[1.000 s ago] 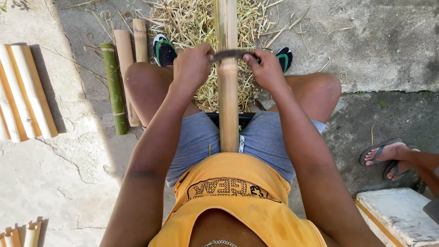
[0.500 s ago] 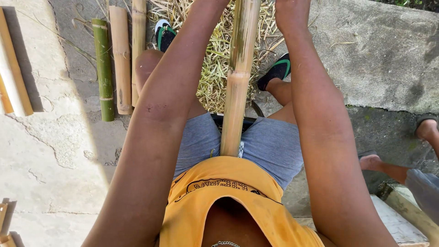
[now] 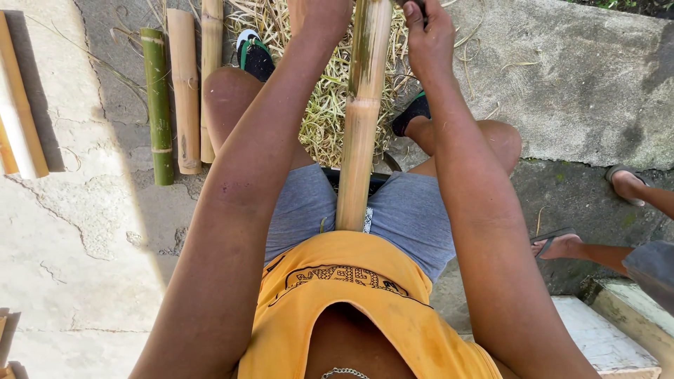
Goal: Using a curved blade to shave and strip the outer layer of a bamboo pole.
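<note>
**Listener:** Head view, looking down — what were your hands doing?

**Me:** Both arms reached forward to a tan bamboo pole (image 3: 361, 126). It stood between my knees, its near end against my grey shorts (image 3: 411, 210). My left hand (image 3: 319, 15) sat at the top edge beside the pole; whether its grip was closed, I could not tell, since the frame cut off the fingers. My right hand (image 3: 428, 35) was on the pole's other side, its grip closed on a dark handle (image 3: 415, 5) that barely showed.

**Listener:** And around you?

**Me:** Straw-coloured shavings (image 3: 326, 105) lay heaped on the concrete ground (image 3: 84, 231) under the pole, between my sandalled feet. To my left lay a green bamboo piece (image 3: 158, 105) beside two tan pieces (image 3: 186, 91). At right, another person's feet in sandals (image 3: 562, 245) showed near a white step (image 3: 604, 337).
</note>
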